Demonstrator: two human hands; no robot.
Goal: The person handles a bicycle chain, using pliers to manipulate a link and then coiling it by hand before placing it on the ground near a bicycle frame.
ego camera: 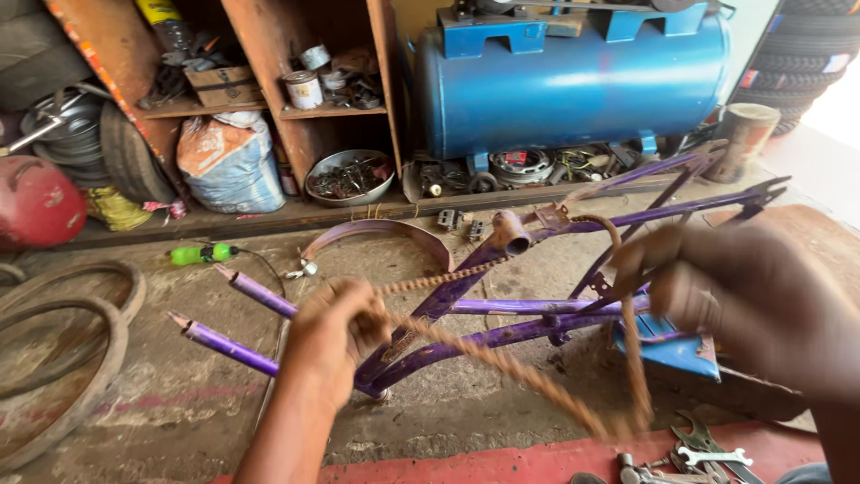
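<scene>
At the far left a red rounded tank (36, 202) sits by the wall, with worn rubber tyres (67, 358) lying flat on the concrete floor (170, 412) below it. A green bottle-shaped object (199, 254) lies near the base of the wooden shelves (300, 90), where a white sack (228, 161) and a metal bowl of small parts (349, 177) stand. A purple mudguard (381, 235) curves on the floor in front of them.

The left hand (336, 332) is closed in a fist around a rusty bicycle chain (502, 363), holding one end of the loop just above the purple bicycle frame (475, 309). The frame lies on its side across the floor, fork legs pointing left, rear stays reaching right. The chain runs from that fist in two strands toward the right, blurred along its length.

Behind the frame a large blue compressor tank (573, 81) stands against the wall. The right hand (726, 296), blurred, holds the other end of the chain loop, fingers curled about it above a blue piece (672, 350) beneath the frame. Spanners (708, 453) lie on a red surface at the lower right, and stacked tyres (797, 54) fill the upper right corner.
</scene>
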